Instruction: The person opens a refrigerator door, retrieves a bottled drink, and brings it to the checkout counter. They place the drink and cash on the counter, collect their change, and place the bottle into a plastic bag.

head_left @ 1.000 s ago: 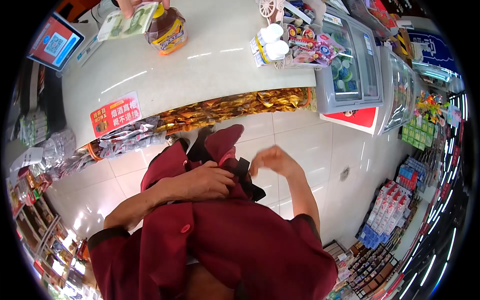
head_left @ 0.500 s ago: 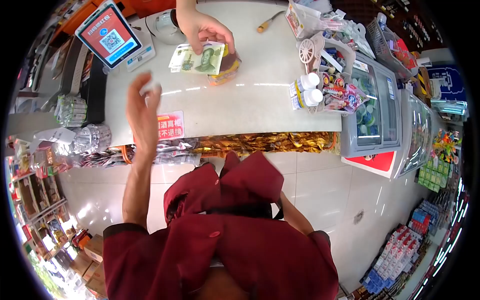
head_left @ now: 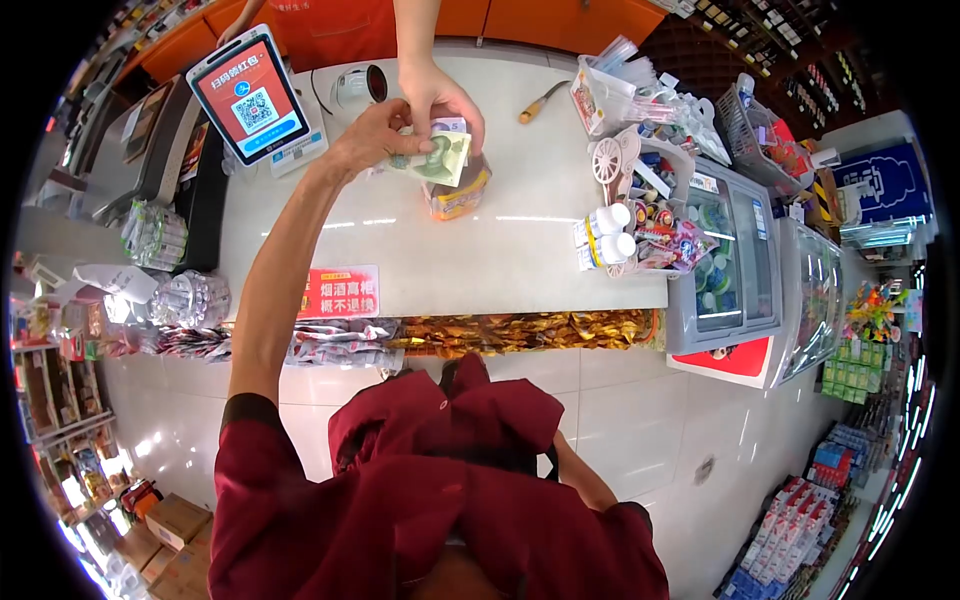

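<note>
My left hand (head_left: 375,135) stretches out over the pale counter (head_left: 520,255) and pinches a few green banknotes (head_left: 438,160). Another person's hand (head_left: 442,95) reaches from behind the counter and holds the same notes from the far side, just above a small bottle of amber drink (head_left: 458,192) standing on the counter. My right hand is hidden under the dark red bag (head_left: 450,420) at my chest; only the forearm (head_left: 583,480) shows.
A payment screen with a QR code (head_left: 255,100) and a scanner (head_left: 350,85) stand at the counter's left. A rack of small white bottles and sweets (head_left: 620,225) and a small freezer (head_left: 735,260) sit to the right. Snack packets (head_left: 500,330) hang below the counter edge.
My left hand has gone from open in mid-air to the banknotes and closed on them. The other person's hand stays on the notes. The view has tilted up toward the counter.
</note>
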### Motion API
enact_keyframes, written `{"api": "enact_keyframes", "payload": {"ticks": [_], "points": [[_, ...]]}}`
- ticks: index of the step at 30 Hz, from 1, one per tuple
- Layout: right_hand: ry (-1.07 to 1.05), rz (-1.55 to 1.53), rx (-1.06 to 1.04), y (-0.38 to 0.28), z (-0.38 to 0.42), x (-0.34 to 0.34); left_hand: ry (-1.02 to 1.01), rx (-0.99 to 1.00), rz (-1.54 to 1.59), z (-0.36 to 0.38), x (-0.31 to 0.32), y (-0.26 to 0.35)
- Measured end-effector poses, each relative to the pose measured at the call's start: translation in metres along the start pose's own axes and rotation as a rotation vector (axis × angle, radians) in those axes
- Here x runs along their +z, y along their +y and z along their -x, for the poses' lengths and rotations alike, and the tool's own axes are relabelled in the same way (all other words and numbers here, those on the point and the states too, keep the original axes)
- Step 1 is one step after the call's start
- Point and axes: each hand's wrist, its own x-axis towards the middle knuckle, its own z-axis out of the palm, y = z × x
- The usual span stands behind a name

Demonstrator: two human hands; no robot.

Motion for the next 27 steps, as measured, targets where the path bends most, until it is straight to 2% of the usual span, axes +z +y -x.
{"api": "enact_keyframes", "payload": {"ticks": [2, 6, 7, 8, 15, 20, 22, 27], "points": [[0.013, 0.002, -0.008, -0.001, 0.001, 0.001, 0.016, -0.117, 0.113, 0.0, -0.001, 0.002], [0.035, 0.003, -0.021, -0.001, 0.0, 0.004, 0.13, -0.07, 0.201, 0.007, 0.003, 0.001], [0.04, 0.005, -0.028, -0.002, -0.001, 0.005, 0.116, -0.178, 0.219, 0.012, 0.002, 0.005], [0.048, 0.008, -0.029, -0.003, 0.0, 0.006, 0.121, -0.176, 0.22, 0.019, 0.004, 0.007], [0.114, 0.026, -0.104, -0.018, -0.002, 0.007, 0.192, -0.195, 0.661, 0.079, 0.028, 0.014], [0.207, 0.083, -0.284, -0.043, -0.02, 0.024, 0.177, -0.233, 0.946, 0.121, 0.088, 0.01], [0.237, 0.121, -0.404, -0.05, -0.04, 0.039, 0.256, -0.308, 1.043, 0.138, 0.121, 0.007], [0.264, 0.178, -0.631, -0.057, -0.067, 0.059, 0.325, -0.422, 0.983, 0.175, 0.191, -0.013]]}}
